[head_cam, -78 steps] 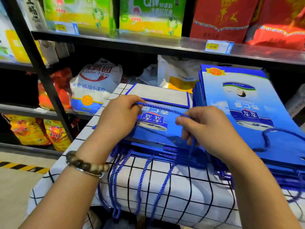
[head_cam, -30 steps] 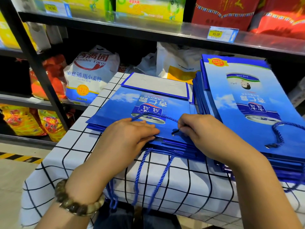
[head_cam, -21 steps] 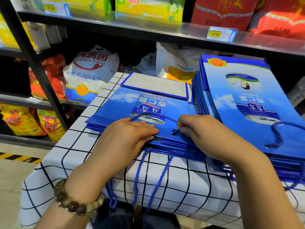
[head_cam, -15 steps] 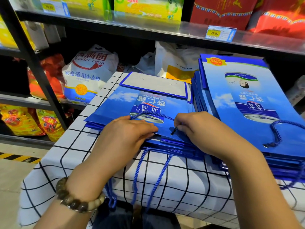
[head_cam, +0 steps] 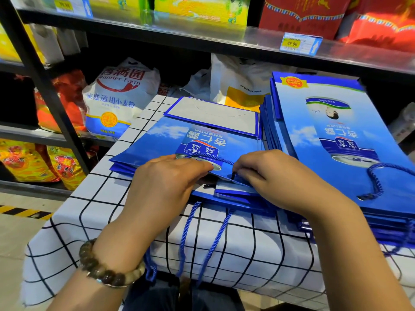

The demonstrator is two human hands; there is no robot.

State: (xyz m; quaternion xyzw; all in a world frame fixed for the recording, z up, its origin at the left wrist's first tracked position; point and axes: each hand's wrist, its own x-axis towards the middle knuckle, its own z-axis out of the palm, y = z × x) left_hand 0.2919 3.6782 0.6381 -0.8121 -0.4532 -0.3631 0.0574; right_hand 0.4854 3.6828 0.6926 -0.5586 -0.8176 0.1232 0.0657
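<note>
A stack of flat blue paper gift bags (head_cam: 166, 140) lies on a checked tablecloth (head_cam: 89, 209), mouths toward me. My left hand (head_cam: 164, 189) rests on the top bag near its mouth, with its fingers stretched over the blue rope handle (head_cam: 208, 156). My right hand (head_cam: 276, 180) pinches the top bag's mouth edge by the rope hole. That edge is raised a little, and the white inside shows beneath it. A beaded bracelet (head_cam: 105, 272) sits on my left wrist.
A taller stack of the same blue bags (head_cam: 325, 153) lies to the right. Blue cords (head_cam: 211, 243) hang over the table's front edge. Behind stand a flour sack (head_cam: 119, 97), white plastic bags (head_cam: 235, 86), a metal shelf (head_cam: 224, 39) with a price tag (head_cam: 298, 43), and a black post (head_cam: 45, 86) at left.
Both hands came from the rope handle, held higher on the bag, down to its mouth edge. In the last half second the edge has lifted, baring the white inside.
</note>
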